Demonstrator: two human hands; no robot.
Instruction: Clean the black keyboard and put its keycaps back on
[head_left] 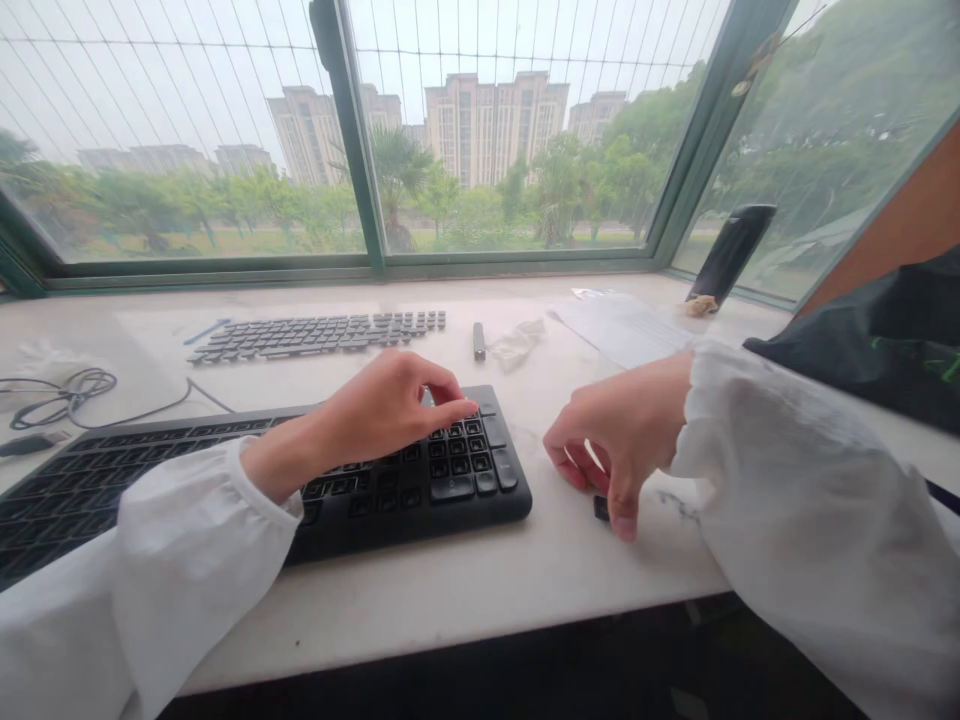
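A black computer keyboard (pixel 450 470) lies on the white marble counter (pixel 465 590), and several of its left-side keys are hidden beneath my left sleeve. My left hand (pixel 382 410) rests over its upper right corner, with the fingertips on the keys. To the right of the keyboard, my right hand (pixel 615 440) curls downward. Its fingertips reach a loose black keycap (pixel 601 508) on the counter, and I cannot tell whether they grip it. Farther back lie several loose black keycaps (pixel 315 335) in neat rows.
A black cable (pixel 64 395) coils at the left. Behind the hands are a blue pen-like stick (pixel 206 331), a small dark cylinder (pixel 478 341), crumpled clear plastic (pixel 517 344) and a paper sheet (pixel 622 330). A black upright object (pixel 729 255) stands by the window (pixel 510 130).
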